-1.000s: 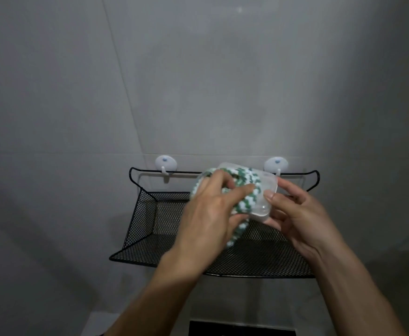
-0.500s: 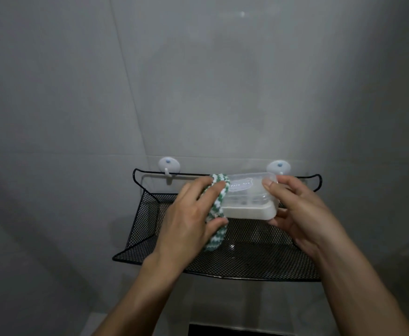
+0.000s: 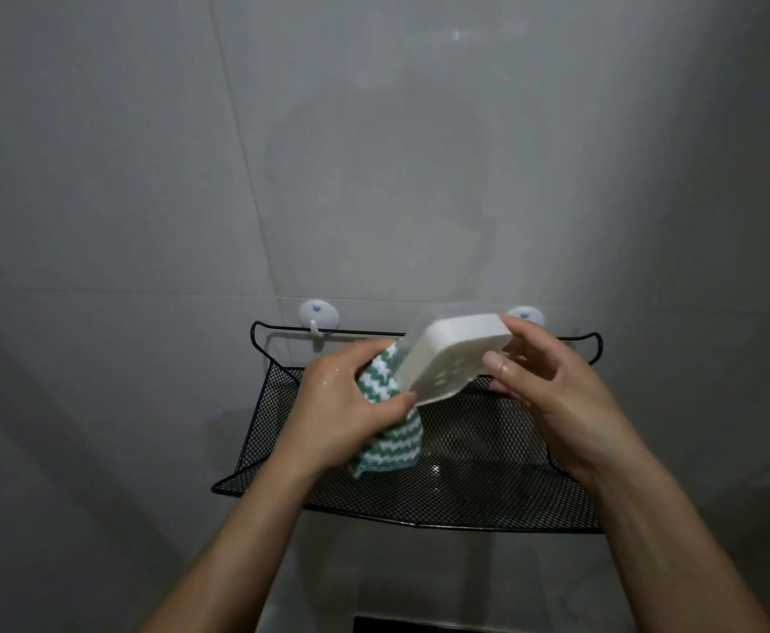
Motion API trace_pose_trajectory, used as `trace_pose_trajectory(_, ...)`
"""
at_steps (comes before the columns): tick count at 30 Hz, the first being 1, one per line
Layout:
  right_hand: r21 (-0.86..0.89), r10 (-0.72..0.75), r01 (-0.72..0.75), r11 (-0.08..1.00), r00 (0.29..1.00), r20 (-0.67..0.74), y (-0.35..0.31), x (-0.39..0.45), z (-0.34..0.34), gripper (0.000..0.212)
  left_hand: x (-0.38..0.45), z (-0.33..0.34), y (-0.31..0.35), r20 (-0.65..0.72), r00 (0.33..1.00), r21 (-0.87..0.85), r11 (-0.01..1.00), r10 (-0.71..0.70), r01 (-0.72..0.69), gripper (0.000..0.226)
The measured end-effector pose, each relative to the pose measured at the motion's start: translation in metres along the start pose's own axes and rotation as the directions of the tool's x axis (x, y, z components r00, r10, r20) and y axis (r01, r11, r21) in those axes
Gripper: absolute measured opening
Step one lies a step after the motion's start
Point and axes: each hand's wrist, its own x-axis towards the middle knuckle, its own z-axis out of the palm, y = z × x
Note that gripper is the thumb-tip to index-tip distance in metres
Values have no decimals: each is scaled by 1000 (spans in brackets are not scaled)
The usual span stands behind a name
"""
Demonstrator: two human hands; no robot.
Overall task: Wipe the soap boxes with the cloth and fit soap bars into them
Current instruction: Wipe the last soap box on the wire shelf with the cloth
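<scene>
1. Grey wall tiles [image 3: 374,153] fill the background, and a black mesh shelf [image 3: 488,450] hangs on them from two white hooks, one [image 3: 318,318] beyond the left hand and one [image 3: 525,315] partly hidden behind the right hand's fingertips.
2. The left hand [image 3: 344,413] has its fingers and thumb curled round a green-and-white zigzag cloth [image 3: 385,431], gripping it; the cloth's loose end hangs below the palm, over the shelf.
3. The right hand [image 3: 552,395] grips a white soap box [image 3: 454,356] by its right end, thumb on the near face and fingers wrapped behind the far edge.
4. The soap box is held above the shelf between the two hands, tilted so that its underside with drain slots faces the camera; a clear lid edge shows along its far side.
5. The cloth, in the left hand, touches the box's left end.
6. A dark object [image 3: 401,624] sits at the frame's lower edge, below both forearms; what it is cannot be told.
</scene>
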Motion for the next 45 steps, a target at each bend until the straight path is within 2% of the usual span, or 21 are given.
trace_pose_trajectory(3, 3, -37, 37, 999, 999, 33, 5, 3, 1, 60, 5, -5, -5, 73, 985, -184, 968, -159, 170, 41)
trace_pose_trajectory(6, -15, -29, 30, 999, 997, 69, 7, 4, 3, 58, 7, -8, -9, 137, 966, -287, 925, -217, 249, 32)
trace_pose_trajectory(10, -44, -11, 14, 999, 998, 55, 10, 2, 7, 51, 5, -5, -9, 204, 934, -309, 886, -293, 345, 35)
trace_pose_trajectory(15, -43, 7, -8, 999, 1000, -18, 13, 4, 3, 47, 2, -5, -5, 242, 920, -386, 839, -309, 384, 49)
trace_pose_trajectory(18, -58, 7, -10, 998, 999, -47, 14, 4, -1, 43, -2, -9, -2, 380, 884, -358, 838, -271, 411, 45)
trace_pose_trajectory(20, -57, 11, -14, 998, 998, -59, 14, 3, -3, 42, -4, -10, 2, 375, 881, -315, 854, -289, 414, 48)
trace_pose_trajectory(21, -52, 9, -13, 999, 998, -64, 15, 3, -3, 41, -6, -11, 6, 304, 904, -283, 878, -301, 387, 49)
trace_pose_trajectory(23, -58, 2, -6, 998, 997, -73, 15, 3, -3, 39, -6, -11, 15, 54, 972, -142, 962, -227, 233, 49)
trace_pose_trajectory(25, -72, 8, -12, 997, 998, -64, 15, 2, -1, 38, -4, -10, 28, -145, 989, 15, 999, -28, 31, 52)
trace_pose_trajectory(26, -81, 13, -18, 997, 998, -53, 15, 2, 0, 36, -2, -8, 36, -184, 980, 89, 995, 70, -54, 52)
trace_pose_trajectory(29, -125, 24, -28, 992, 999, -31, 15, 3, 5, 31, 4, 0, 53, -146, 952, 360, 911, 268, -201, 43)
trace_pose_trajectory(31, -142, 24, -30, 989, 999, -43, 14, 3, 7, 29, 7, 8, 58, -125, 955, 474, 861, 270, -182, 39)
trace_pose_trajectory(34, -184, 14, -25, 983, 998, -59, 12, 3, 9, 31, 10, 17, 61, -116, 977, 433, 894, 180, -114, 32)
trace_pose_trajectory(36, -199, 12, -23, 980, 998, -57, 11, 3, 8, 33, 13, 19, 60, -88, 981, 365, 922, 172, -129, 32)
trace_pose_trajectory(42, -239, -17, 14, 971, 1000, -13, 7, 3, 3, 27, 17, 15, 66, 103, 946, 320, 890, 307, -323, 42)
trace_pose_trajectory(45, -213, -7, 9, 977, 1000, 11, 8, 2, 4, 27, 18, 15, 69, 186, 916, 372, 838, 355, -400, 44)
